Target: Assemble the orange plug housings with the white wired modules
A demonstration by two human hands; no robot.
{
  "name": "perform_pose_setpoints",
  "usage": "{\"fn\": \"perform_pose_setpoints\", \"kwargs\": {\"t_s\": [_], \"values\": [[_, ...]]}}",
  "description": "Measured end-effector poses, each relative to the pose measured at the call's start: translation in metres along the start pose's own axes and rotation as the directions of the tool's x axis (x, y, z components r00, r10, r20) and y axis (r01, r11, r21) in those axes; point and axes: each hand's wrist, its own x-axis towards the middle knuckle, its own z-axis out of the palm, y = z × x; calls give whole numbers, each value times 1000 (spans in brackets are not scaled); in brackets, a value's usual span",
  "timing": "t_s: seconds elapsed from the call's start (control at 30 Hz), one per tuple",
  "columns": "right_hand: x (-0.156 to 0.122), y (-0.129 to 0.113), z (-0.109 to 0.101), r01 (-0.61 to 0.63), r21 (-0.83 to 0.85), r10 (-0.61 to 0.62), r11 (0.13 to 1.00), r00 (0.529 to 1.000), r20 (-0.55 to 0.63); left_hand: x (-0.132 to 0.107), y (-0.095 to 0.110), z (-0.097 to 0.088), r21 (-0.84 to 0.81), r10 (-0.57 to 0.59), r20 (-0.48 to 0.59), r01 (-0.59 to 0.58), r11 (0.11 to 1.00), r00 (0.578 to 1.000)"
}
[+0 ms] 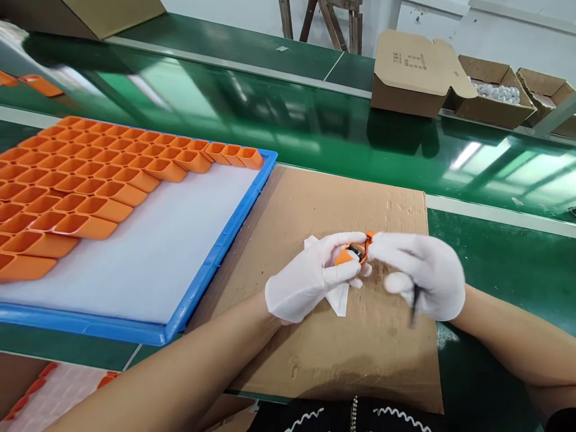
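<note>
My left hand (pixel 320 271), in a white glove, is closed around a small orange plastic casing (pixel 344 257) above the cardboard sheet. Its open end points right and shows a dark electronic part (pixel 357 250) inside. At that end is a small orange piece (pixel 370 236), with the fingertips of my gloved right hand (pixel 418 273) beside it; whether they pinch it I cannot tell. A thin dark tool (pixel 414 305), blurred by motion, is tucked in the curled right fingers and points down. Under my left hand lies a white cloth or paper (pixel 338 300).
A blue-rimmed tray (pixel 211 270) on the left holds many hollow orange casings (pixel 99 186) in rows. The cardboard sheet (pixel 360 354) covers the bench before me. Beyond runs a shiny green surface (pixel 310 132). Cardboard boxes (pixel 414 72) stand at the far right.
</note>
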Motion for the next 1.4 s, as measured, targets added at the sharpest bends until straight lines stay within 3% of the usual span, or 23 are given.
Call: {"fn": "perform_pose_setpoints", "kwargs": {"t_s": [0.1,0.2,0.33,0.5,0.63,1.4], "values": [[-2,5,-14,51,101,-34,994,986,-162,0,0,3,25,100,-55,-99,995,993],[-5,1,-16,64,311,37,948,951,-307,-2,0,3,84,131,-104,-123,989,986],[-3,-21,-8,78,564,91,822,960,-264,-6,-1,1,78,75,-87,-68,995,993],[-5,-28,9,31,581,91,813,979,-180,-8,2,0,49,37,-29,-35,998,999],[-10,-22,18,62,612,110,789,965,-239,-8,1,1,72,49,-51,-45,996,998],[-6,-26,18,77,568,108,819,952,-285,-7,0,4,21,62,-22,-62,998,998]]}}
